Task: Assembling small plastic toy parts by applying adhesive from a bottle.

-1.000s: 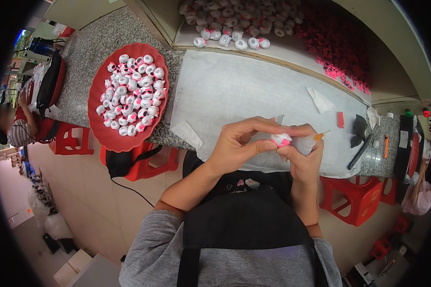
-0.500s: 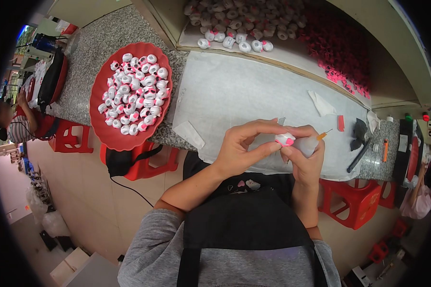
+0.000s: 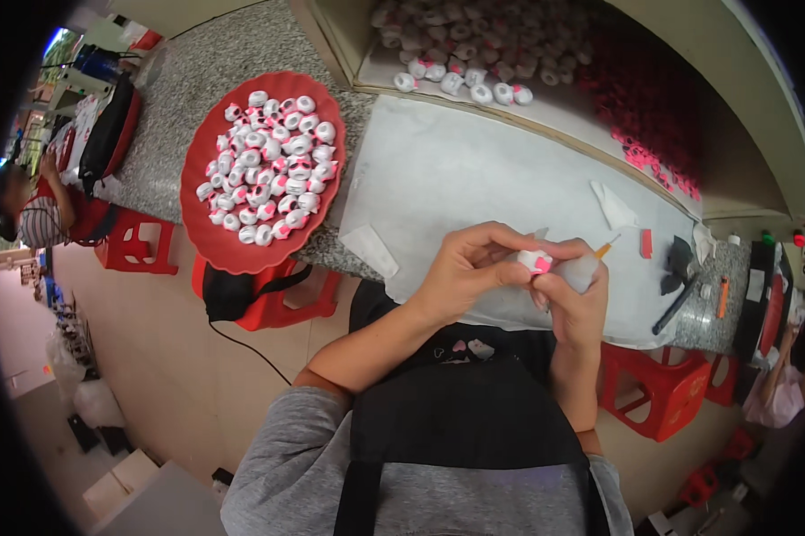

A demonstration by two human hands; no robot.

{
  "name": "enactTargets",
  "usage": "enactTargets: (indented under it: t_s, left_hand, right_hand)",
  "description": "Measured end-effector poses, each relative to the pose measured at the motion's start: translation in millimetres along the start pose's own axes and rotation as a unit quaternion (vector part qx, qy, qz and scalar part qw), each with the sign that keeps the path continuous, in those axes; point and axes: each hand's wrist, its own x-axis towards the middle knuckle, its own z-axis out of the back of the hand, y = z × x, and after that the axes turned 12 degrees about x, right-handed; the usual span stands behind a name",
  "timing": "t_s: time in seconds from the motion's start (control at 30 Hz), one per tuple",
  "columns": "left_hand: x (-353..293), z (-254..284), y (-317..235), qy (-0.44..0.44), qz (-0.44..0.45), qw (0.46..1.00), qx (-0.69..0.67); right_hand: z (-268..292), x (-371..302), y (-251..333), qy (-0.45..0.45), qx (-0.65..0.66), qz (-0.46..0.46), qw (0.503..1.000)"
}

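No words or numbers can be read. Small dark marks are borne by a white piece [image 3: 452,83] near the shelf edge [image 3: 545,127], too small to be made out. On the black apron [image 3: 461,415] a small print [image 3: 461,347] with heart shapes is seen; on the red stool [image 3: 666,393] a pale emblem [image 3: 695,388] is shown, undeciphered.

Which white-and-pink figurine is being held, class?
The white-and-pink figurine pinched by the left hand; others lie in the red scalloped dish or on the shelf.
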Motion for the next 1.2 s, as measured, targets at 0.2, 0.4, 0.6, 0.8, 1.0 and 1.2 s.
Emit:
enactTargets:
  t_s: [0.2,0.4,0.6,0.8,1.0,1.2]
  left_hand:
    - [4.3,-0.5,5.9,-0.02,0.06,0.997,-0.043]
    - [4.4,-0.1,12.0,-0.036,0.063,0.996,-0.06]
    - [4.0,3.2,13.1,-0.05,0.071,0.994,-0.063]
    - [7.9,0.5,13.6,-0.062,0.061,0.996,-0.032]
    - [4.4,-0.7,12.7,-0.1,0.032,0.994,-0.005]
    - [0.5,-7.6,10.3,-0.123,0.023,0.992,0.033]
  right_hand:
    - [1.0,1.9,3.1,-0.004,0.048,-0.035,0.998]
    - [11.1,2.8,13.0,-0.046,-0.112,0.004,0.993]
    - [79.6,33.1,39.4,-0.129,-0.714,0.266,0.635]
    - [46.7,20.0,35.9,-0.137,-0.472,0.236,0.838]
    - [-5.6,3.7,13.4,0.023,-0.446,0.272,0.853]
    - [-4.2,-3.4,11.4,0.033,-0.462,0.287,0.838]
